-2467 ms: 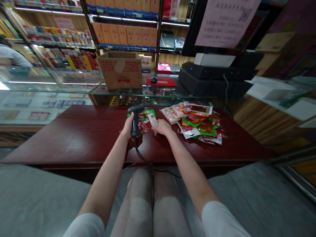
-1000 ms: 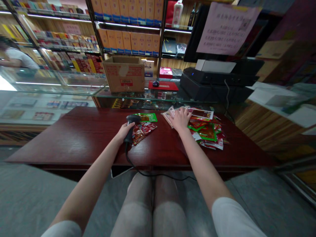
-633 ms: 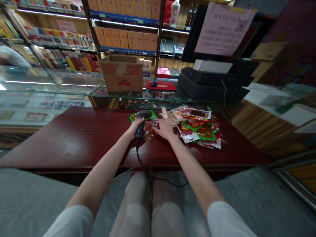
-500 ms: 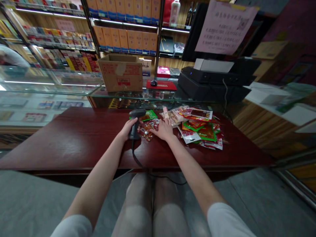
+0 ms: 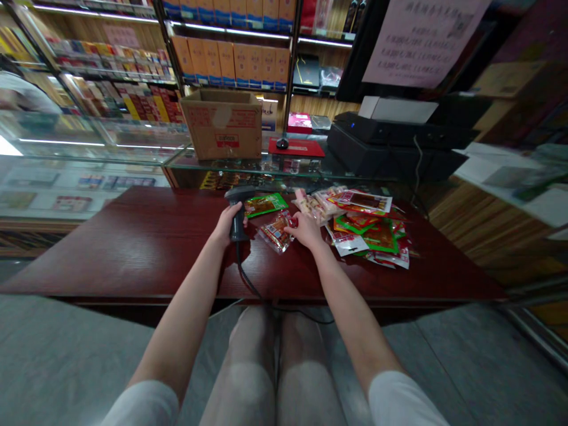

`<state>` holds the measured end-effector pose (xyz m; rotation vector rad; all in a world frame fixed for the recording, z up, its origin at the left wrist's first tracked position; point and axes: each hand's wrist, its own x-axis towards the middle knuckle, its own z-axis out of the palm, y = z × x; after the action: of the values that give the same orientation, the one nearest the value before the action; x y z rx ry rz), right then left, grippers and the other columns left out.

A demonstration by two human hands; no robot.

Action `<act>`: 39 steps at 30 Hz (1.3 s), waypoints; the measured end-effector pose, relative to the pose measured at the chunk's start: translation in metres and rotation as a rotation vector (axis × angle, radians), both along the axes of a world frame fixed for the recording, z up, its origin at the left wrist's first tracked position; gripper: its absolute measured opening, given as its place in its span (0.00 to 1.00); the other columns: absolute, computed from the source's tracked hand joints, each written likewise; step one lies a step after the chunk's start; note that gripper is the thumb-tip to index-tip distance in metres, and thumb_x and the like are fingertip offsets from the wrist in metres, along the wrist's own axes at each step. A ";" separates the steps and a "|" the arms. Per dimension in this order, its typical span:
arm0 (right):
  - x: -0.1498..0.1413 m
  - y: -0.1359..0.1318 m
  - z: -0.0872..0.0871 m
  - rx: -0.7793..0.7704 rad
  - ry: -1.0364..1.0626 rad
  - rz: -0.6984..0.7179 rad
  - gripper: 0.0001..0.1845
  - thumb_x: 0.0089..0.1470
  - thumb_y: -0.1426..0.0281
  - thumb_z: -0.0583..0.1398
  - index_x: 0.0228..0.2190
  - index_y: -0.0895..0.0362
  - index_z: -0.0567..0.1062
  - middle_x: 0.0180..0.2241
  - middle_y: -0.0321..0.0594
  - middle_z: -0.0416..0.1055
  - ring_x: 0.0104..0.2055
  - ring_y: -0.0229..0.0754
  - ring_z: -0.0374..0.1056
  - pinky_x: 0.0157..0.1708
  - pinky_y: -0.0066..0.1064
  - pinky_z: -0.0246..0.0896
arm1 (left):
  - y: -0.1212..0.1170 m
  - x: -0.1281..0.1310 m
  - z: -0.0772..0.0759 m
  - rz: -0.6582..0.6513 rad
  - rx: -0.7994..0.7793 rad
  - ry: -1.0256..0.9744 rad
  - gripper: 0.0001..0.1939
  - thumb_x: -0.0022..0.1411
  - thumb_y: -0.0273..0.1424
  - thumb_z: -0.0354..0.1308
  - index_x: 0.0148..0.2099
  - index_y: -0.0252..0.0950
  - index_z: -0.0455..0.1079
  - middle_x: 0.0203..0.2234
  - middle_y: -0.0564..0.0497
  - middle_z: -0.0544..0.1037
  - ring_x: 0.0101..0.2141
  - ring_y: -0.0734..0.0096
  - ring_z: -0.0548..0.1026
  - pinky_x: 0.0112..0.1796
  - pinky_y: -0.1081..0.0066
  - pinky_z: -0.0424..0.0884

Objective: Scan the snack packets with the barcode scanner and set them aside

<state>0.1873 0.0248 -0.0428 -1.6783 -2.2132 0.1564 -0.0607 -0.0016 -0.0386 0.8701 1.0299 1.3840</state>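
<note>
My left hand (image 5: 229, 223) is wrapped round the grip of a black corded barcode scanner (image 5: 238, 226), held upright above the dark red table. With its fingers pinched, my right hand (image 5: 305, 229) holds the edge of a clear-and-red snack packet (image 5: 277, 232) just right of the scanner. Behind that lies a green-edged snack packet (image 5: 266, 204), flat on the table. Beyond my right hand are pale snack packets (image 5: 316, 207). They touch a heap of red, green and white snack packets (image 5: 373, 234) to the right.
The dark red table (image 5: 146, 248) meets a glass counter (image 5: 177, 161) with an open cardboard box (image 5: 224, 127) on it. To the right are a black cash drawer (image 5: 368, 148) and a monitor with a paper notice (image 5: 421, 44). The scanner's cable (image 5: 248, 284) hangs over the front edge.
My right hand has gone from lying spread over the packets to pinching the clear-and-red packet, which has shifted and turned. The scanner has moved slightly left, tilting a little. The view has shifted.
</note>
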 end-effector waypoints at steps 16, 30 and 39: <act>0.038 0.011 0.005 0.386 0.384 -0.304 0.21 0.58 0.68 0.57 0.53 0.59 0.68 0.56 0.55 0.61 0.58 0.52 0.63 0.55 0.40 0.63 | -0.019 0.027 0.010 -0.379 0.133 0.093 0.28 0.53 0.54 0.64 0.39 0.31 0.72 0.14 0.53 0.70 0.14 0.76 0.65 0.16 0.75 0.59; 0.037 0.014 0.001 0.359 0.362 -0.302 0.22 0.58 0.69 0.56 0.54 0.59 0.69 0.58 0.57 0.60 0.58 0.54 0.64 0.56 0.42 0.62 | -0.014 0.048 -0.005 -0.403 0.168 0.018 0.30 0.55 0.55 0.64 0.44 0.31 0.71 0.29 0.49 0.77 0.15 0.79 0.66 0.16 0.74 0.60; 0.050 0.020 0.030 0.602 0.238 -0.297 0.25 0.64 0.65 0.50 0.59 0.59 0.63 0.57 0.59 0.61 0.62 0.55 0.58 0.59 0.49 0.56 | -0.010 0.033 0.006 -0.180 0.035 0.027 0.32 0.62 0.59 0.53 0.37 0.31 0.73 0.14 0.52 0.69 0.16 0.75 0.67 0.19 0.75 0.62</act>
<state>0.2370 0.0444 -0.0130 -1.5163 -1.5944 -0.3367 -0.0276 -0.0120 -0.0325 0.9855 0.9266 1.2446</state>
